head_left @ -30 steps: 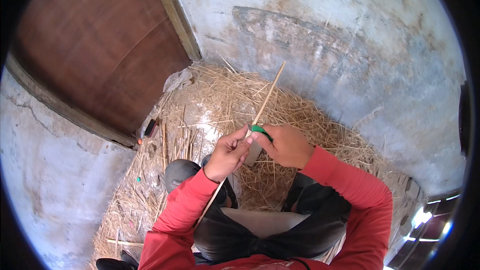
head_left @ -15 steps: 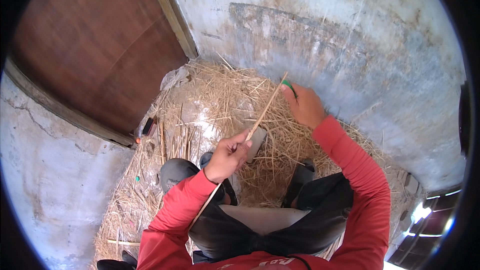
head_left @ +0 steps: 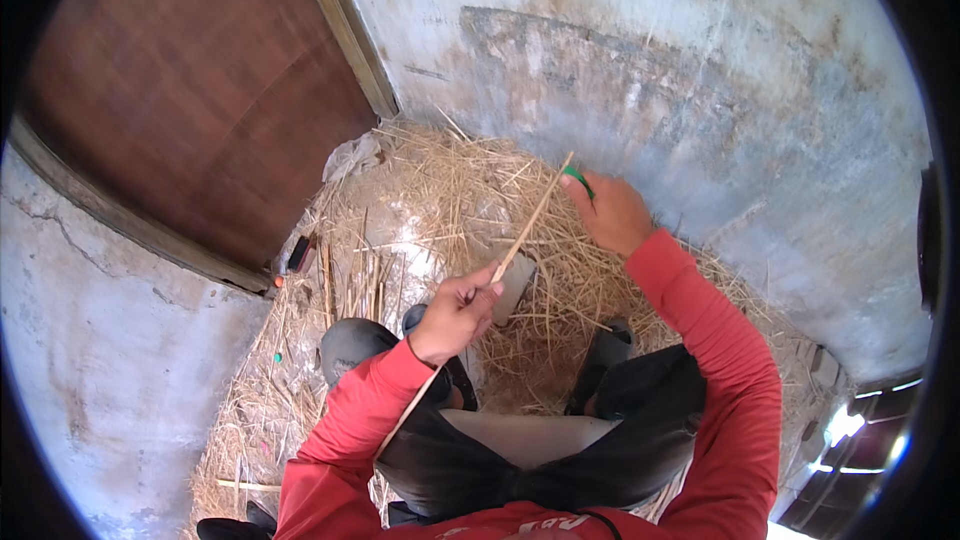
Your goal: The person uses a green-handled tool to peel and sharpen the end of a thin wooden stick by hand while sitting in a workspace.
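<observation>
My left hand is closed in a pinch around a long, thin, pale bamboo-like strip. The strip slants up and to the right from my fingers, and its other end passes under my left wrist toward my thigh. At the strip's far tip, my right hand is curled around a small green tool. Only a green part of the tool shows beside the thumb, so its exact kind is hidden. The green part lies against or very close to the strip.
Loose shavings and straw-like strips litter the floor around my boots. A flat grey block lies beyond my left hand. A dark red-and-black object is near the brown door. A stained wall rises at the far right.
Almost nothing differs. My right hand and the strip's tip have shifted very slightly; both hands keep their hold.
</observation>
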{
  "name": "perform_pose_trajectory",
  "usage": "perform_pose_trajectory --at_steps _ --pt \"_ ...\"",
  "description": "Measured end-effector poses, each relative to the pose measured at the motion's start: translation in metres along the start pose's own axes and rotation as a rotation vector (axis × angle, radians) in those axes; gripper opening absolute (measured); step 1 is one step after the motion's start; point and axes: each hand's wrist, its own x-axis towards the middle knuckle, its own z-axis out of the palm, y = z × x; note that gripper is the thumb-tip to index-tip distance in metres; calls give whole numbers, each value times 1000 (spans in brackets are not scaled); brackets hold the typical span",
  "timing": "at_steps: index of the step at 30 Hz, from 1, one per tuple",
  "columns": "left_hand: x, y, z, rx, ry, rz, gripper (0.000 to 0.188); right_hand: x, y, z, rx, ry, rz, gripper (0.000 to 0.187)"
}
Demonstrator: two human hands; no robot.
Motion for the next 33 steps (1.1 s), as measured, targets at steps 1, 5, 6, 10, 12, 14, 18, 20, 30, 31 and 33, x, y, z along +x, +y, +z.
perform_pose_trajectory --at_steps 1,5,6,10,12,14,18,20,30,31,33 --pt "0 5 -2 -47 -17 10 45 -2 -3 2 -14 -7 -41 56" --pt "-12 1 -6 -7 27 20 42 -32 -42 18 22 -165 -179 56" --pt "-14 -2 -7 43 39 27 42 -41 -48 21 55 -239 -204 56" --pt "-3 -9 1 198 113 89 41 5 4 -8 -78 -2 -74 58" --pt "7 -12 2 160 96 86 43 6 7 8 -26 35 13 58" --pt "3 -6 -7 153 109 116 44 -5 -21 7 -125 -78 -117 55" --pt "-17 -2 -11 93 101 42 44 -16 -14 22 -175 -71 -274 57" --pt "-26 -14 -8 89 34 17 43 15 38 -3 37 28 96 65" --pt "-15 6 -17 -144 -22 7 43 -12 2 -53 238 107 60 67" --pt "-11 9 -13 -127 -43 26 43 -21 -15 -48 244 97 14 64" --pt "-8 16 -9 -147 -49 20 43 -35 -36 -31 138 -71 -121 57"
